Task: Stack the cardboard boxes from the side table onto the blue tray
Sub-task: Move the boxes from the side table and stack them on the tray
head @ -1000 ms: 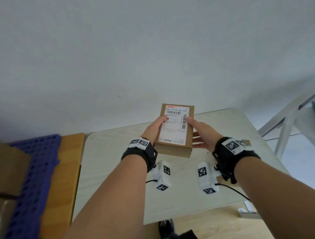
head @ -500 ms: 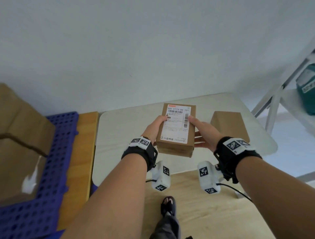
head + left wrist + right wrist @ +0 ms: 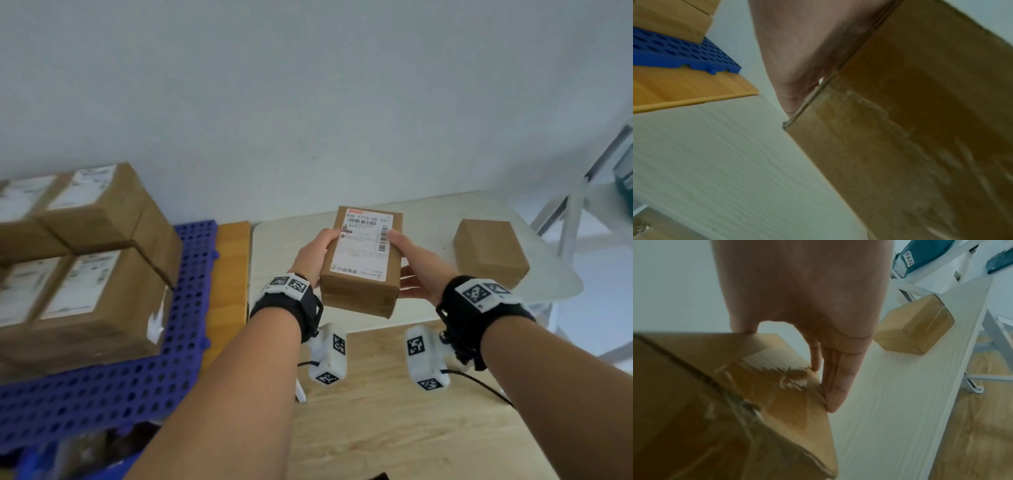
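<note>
Cardboard is the material of the labelled box (image 3: 361, 260), which is held in the air above the near edge of the side table (image 3: 281, 240), between both hands. To do this step well, I think the person should keep the box level and carry it left, over the wooden strip (image 3: 231, 274), to the blue tray (image 3: 178, 325). There it should go down flat beside or on top of the stacked boxes (image 3: 92, 260) already on the tray, with its edges in line with theirs so the pile does not lean. The pressure from both sides should stay even, because the taped surface looks smooth and may slip.

On the left long side, the left hand (image 3: 313, 253) presses with its thumb on the top edge; its other fingers seem to lie along the side, but the left wrist view is too blurred to be sure. Opposite it, the right hand (image 3: 416, 270) presses the right side, with fingers (image 3: 835, 386) nearly straight along the cardboard and thumb on the top edge. Neither hand curls round the box; they clamp it between them.

One plain box (image 3: 489, 253) is left on the right part of the side table, well apart from the hands.
</note>
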Available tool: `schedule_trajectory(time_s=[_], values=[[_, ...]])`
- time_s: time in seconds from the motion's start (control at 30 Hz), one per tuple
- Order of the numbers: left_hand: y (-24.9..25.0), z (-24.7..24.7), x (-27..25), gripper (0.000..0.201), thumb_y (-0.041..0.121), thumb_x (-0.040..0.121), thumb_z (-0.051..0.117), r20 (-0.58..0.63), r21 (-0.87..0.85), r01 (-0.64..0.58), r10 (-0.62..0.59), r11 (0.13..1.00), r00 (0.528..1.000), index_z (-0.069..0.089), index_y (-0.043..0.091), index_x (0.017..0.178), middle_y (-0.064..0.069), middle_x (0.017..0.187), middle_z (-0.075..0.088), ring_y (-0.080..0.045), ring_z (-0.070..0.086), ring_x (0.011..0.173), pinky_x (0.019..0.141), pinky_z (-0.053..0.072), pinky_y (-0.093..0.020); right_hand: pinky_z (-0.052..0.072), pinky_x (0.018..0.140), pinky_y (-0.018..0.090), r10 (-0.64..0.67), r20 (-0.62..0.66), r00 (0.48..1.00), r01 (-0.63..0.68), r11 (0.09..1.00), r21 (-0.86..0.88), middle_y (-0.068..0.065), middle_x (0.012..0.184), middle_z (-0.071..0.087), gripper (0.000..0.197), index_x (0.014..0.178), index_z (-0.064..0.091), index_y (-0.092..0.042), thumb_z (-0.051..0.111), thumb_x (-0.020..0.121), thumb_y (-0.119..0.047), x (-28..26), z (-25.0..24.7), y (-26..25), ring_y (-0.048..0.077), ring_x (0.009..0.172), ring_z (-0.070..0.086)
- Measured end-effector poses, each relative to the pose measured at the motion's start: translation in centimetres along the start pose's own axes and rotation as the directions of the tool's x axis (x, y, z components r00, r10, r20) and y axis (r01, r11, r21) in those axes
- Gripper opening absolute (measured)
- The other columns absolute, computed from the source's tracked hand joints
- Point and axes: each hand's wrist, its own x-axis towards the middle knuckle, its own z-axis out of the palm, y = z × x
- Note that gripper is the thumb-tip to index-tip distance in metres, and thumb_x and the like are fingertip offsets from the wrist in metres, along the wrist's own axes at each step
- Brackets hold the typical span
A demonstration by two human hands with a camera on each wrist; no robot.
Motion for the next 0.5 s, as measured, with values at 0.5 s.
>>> schedule_trajectory(time_s=[0.5], values=[[3.6, -16.5, -8.0, 0.035, 0.048, 0.097, 0.047, 0.059, 0.126, -0.107, 0.101, 0.986, 0.993, 0.064, 0.02, 0.084, -0.006, 0.091, 0.068, -0.017, 0.062, 0.077, 0.071, 0.048, -0.027, 0.06, 0.071, 0.036, -0.083, -0.08, 0.993, 0.086, 0.996, 0.039, 0.015, 0.097, 0.074, 0.065, 0.115, 0.064, -0.013, 0.048, 0.086, -0.07, -8.1, 17.3, -3.2, 0.03, 0.084, 0.073]])
